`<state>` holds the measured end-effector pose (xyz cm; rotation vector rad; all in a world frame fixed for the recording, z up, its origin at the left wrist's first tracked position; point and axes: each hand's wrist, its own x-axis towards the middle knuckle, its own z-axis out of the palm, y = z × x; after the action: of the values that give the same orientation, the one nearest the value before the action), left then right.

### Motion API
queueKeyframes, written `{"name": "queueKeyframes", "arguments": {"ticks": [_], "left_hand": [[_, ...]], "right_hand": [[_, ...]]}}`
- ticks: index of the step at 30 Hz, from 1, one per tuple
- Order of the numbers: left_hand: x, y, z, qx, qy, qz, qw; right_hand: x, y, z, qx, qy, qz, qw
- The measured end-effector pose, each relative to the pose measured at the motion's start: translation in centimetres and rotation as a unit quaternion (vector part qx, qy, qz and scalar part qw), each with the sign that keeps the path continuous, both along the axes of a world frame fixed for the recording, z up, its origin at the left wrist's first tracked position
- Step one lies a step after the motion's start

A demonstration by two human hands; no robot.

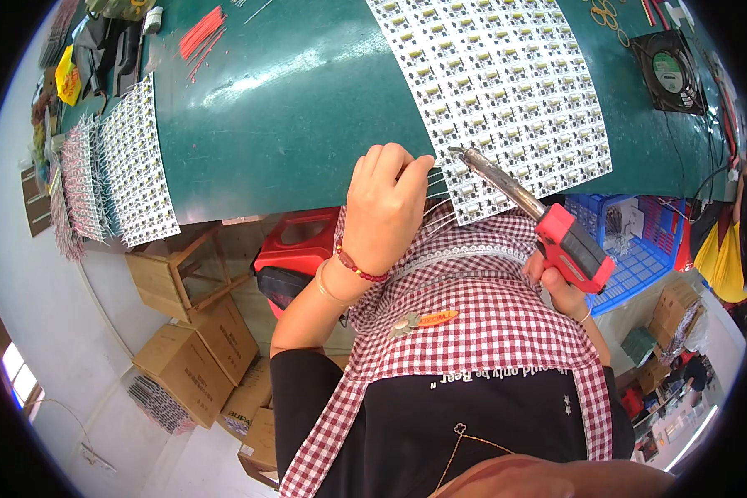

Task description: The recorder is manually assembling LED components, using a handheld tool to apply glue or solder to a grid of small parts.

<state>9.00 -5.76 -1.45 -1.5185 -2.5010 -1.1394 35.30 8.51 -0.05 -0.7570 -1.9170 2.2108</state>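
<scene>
A large panel of small white circuit boards (494, 91) lies on the green table, reaching its near edge. Thin white wires (441, 197) run out from the panel's lower left edge. At that edge my left hand (383, 203) is closed in a pinch on a thin wire, its fingertips partly hiding the wire. My right hand (558, 290) grips the red and black handle of a soldering gun (574, 249). The gun's long metal barrel points up and left. Its tip is over the panel's left edge, just right of my left fingertips; contact cannot be made out.
On the green table (290, 124) lie red wires (202, 35), a second board panel (141, 166) with wired boards beside it, and a black fan (668, 73) with a trailing cable. A blue basket (639, 270) stands below right; a red stool (295, 245) and cardboard boxes (187, 369) are left.
</scene>
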Motion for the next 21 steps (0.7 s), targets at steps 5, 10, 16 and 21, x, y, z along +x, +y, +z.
{"name": "queueKeyframes", "arguments": {"ticks": [5, 10, 16, 21], "left_hand": [[-0.5, -1.0, 1.1, -0.019, -0.026, 0.012, 0.999], [-1.0, -1.8, 2.5, -0.007, -0.025, 0.045, 0.999], [-1.1, 0.0, -0.1, 0.014, 0.009, 0.011, 1.000], [-1.0, 0.2, -0.7, 0.015, 0.013, 0.007, 1.000]], "right_hand": [[-0.4, 0.1, 0.2, 0.012, -0.044, -0.002, 0.999], [-0.3, -0.2, 0.4, -0.005, -0.042, -0.026, 0.999], [1.0, 0.3, -1.2, 0.035, -0.022, 0.010, 0.999], [1.0, 0.0, -1.4, 0.046, -0.032, -0.007, 0.998]]}}
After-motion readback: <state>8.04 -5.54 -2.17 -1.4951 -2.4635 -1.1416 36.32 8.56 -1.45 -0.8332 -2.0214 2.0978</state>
